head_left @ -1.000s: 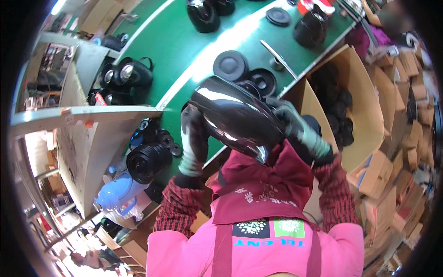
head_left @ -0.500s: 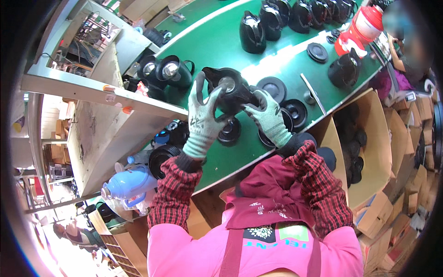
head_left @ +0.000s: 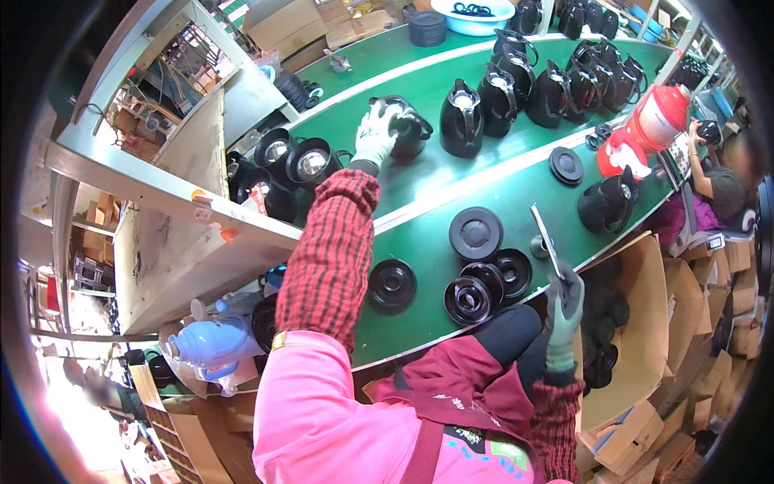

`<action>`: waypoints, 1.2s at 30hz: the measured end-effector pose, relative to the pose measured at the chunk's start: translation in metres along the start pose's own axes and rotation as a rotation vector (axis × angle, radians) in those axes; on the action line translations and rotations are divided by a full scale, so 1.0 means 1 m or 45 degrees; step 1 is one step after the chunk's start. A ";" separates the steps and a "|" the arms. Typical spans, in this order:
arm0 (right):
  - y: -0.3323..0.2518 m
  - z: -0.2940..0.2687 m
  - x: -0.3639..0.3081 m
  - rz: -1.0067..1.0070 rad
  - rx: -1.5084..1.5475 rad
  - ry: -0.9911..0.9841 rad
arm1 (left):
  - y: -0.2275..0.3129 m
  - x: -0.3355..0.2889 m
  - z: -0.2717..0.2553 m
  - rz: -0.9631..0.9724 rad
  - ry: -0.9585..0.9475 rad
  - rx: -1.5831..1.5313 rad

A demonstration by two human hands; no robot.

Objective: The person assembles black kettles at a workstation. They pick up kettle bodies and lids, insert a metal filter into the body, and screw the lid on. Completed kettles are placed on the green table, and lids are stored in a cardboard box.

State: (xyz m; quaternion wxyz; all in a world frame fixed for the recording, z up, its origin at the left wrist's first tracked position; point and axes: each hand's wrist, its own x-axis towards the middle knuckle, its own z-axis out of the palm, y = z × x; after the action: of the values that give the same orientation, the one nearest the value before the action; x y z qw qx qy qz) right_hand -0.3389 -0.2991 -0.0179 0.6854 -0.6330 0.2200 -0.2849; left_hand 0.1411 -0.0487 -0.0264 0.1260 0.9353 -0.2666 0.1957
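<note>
My left hand [head_left: 376, 135], in a pale green-grey glove, is stretched to the far green strip. Its fingers are closed on the rim of a black jug [head_left: 411, 137] that stands upright there. At the right, my gloved right hand [head_left: 563, 310] is raised at the bench's near edge, next to the lower end of a thin metal bar [head_left: 545, 234]. Motion smears its fingers, and I cannot tell whether they grip the bar. Between the hands lie round black lids: one by itself [head_left: 393, 284], a flat one [head_left: 476, 234] and several overlapping [head_left: 468, 299].
Several black jugs [head_left: 462, 121] stand along the far strip. Two open black vessels [head_left: 313, 161] are at left beside a metal frame [head_left: 169, 179]. A red-and-white flask [head_left: 657, 117] and a black jug [head_left: 606, 203] stand right. A cardboard box [head_left: 637, 331] adjoins the near edge. Another person sits at right.
The black jug, held in both hands before, is now on the far strip under my left hand. My right hand has let go of it and moved right and nearer. The view has shifted.
</note>
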 end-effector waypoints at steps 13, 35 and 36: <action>-0.032 0.051 -0.039 -0.202 -0.637 -0.537 | 0.009 -0.124 -0.103 0.116 -0.263 0.306; -0.035 -0.077 -0.206 0.120 -0.026 -0.410 | 0.189 -0.471 -0.208 -0.657 -1.202 -2.265; -0.051 -0.075 -0.201 0.024 -0.086 -0.519 | 0.178 -0.505 -0.185 -0.929 -1.138 -2.419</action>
State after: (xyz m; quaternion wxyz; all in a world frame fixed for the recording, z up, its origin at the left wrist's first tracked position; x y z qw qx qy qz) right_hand -0.5426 -0.2222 0.0129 0.6968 -0.6981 0.0919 -0.1369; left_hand -0.4061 0.0944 -0.0569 0.7338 0.4673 -0.0384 -0.4917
